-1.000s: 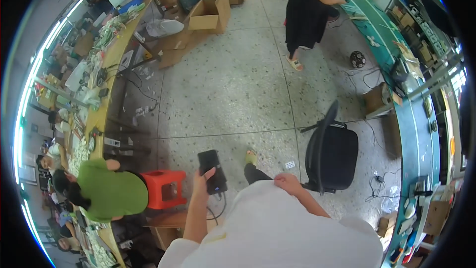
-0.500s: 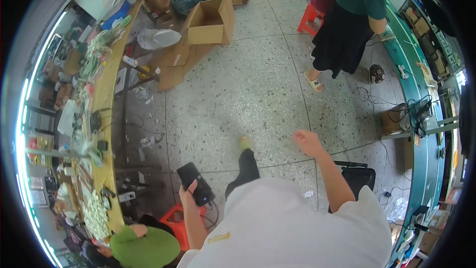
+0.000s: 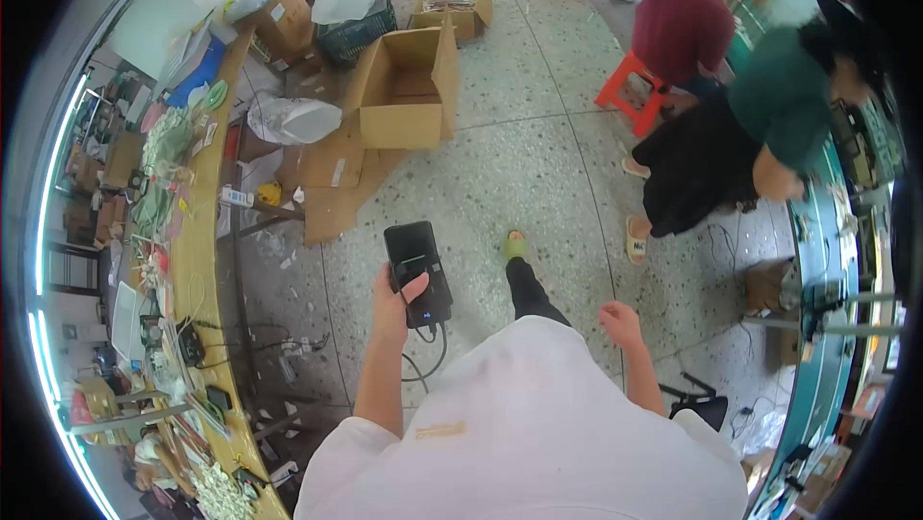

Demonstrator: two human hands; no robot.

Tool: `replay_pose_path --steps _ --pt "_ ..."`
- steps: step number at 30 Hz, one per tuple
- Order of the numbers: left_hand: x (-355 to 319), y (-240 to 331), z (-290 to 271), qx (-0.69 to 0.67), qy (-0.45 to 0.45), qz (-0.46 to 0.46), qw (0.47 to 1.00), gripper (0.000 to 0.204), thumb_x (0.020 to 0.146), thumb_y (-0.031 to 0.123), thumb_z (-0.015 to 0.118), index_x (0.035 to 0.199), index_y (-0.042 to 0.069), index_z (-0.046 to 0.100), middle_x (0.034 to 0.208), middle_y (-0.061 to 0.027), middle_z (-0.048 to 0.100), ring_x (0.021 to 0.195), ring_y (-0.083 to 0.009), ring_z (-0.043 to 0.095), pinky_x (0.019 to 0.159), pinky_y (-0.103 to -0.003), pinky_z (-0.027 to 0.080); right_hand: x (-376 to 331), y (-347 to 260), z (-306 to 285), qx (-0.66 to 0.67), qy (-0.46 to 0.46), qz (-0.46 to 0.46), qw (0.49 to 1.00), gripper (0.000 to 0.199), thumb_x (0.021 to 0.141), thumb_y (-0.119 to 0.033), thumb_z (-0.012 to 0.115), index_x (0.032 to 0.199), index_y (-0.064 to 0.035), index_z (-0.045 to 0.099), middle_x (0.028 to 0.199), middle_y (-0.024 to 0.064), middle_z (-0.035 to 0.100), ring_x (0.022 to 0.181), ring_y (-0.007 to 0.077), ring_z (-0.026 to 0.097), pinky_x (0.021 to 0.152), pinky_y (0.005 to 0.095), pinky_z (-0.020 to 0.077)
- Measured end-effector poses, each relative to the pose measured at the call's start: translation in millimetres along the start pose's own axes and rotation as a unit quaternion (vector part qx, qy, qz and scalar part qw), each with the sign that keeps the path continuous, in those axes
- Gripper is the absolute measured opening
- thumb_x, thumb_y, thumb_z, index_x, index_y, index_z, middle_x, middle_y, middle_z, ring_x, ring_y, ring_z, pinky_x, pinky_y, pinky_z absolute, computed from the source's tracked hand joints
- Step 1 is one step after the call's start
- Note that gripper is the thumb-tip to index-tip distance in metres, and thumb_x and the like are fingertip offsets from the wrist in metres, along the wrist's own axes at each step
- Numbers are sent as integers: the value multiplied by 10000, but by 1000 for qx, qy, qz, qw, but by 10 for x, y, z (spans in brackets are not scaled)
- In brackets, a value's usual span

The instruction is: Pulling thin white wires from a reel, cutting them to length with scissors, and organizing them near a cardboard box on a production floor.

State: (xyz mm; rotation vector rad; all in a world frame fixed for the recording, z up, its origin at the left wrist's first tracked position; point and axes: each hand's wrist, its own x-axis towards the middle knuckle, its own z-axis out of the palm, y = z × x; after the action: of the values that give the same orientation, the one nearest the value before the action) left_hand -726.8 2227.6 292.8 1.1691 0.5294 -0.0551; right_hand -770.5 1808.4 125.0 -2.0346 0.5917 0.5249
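Note:
My left hand [image 3: 392,301] grips a black phone [image 3: 414,265] stacked on a dark power bank, with a black cable [image 3: 431,366] hanging in a loop from the lower end. The screen faces up at me. My right hand [image 3: 621,321] hangs at my side with fingers loosely curled and nothing in it. I am standing on a speckled floor, one foot in a green slipper [image 3: 516,244] stepped out ahead. My white shirt fills the lower middle of the view.
A long yellow workbench [image 3: 197,260] crowded with parts runs along the left. Open cardboard boxes [image 3: 404,87] and white bags lie ahead left. Two people [image 3: 760,126] stand and sit by red stools [image 3: 630,87] at the right bench. A black chair [image 3: 697,405] is behind right.
I have walked forward down the aisle: the boxes and the two people are closer, the seated person in green and the black chair have slid behind. The phone stays in my left hand.

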Motion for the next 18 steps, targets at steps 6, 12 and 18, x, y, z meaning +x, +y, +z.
replay_pose_path --steps 6,12,18 --pt "1234 282 222 -15 125 -31 992 426 762 71 745 1112 -5 513 934 -105 632 783 -213 647 697 -341 552 1932 -1396 276 -57 -79 -129 987 240 827 -211 623 969 -23 668 820 74 687 712 155 652 630 304 507" --pt "2116 834 112 -20 184 -41 982 423 765 74 740 1126 6 529 951 -99 635 813 -216 648 734 -330 544 3596 -3224 493 -100 -95 -217 966 243 836 -206 606 985 -19 647 822 81 679 715 158 650 643 307 504" --pt "3374 1078 -119 -90 228 -49 968 327 803 96 683 1098 -3 583 942 -88 656 806 -226 658 724 -354 550 4482 -4554 795 -136 -134 -243 951 231 831 -241 640 986 -72 671 911 138 699 816 240 681 740 344 530"
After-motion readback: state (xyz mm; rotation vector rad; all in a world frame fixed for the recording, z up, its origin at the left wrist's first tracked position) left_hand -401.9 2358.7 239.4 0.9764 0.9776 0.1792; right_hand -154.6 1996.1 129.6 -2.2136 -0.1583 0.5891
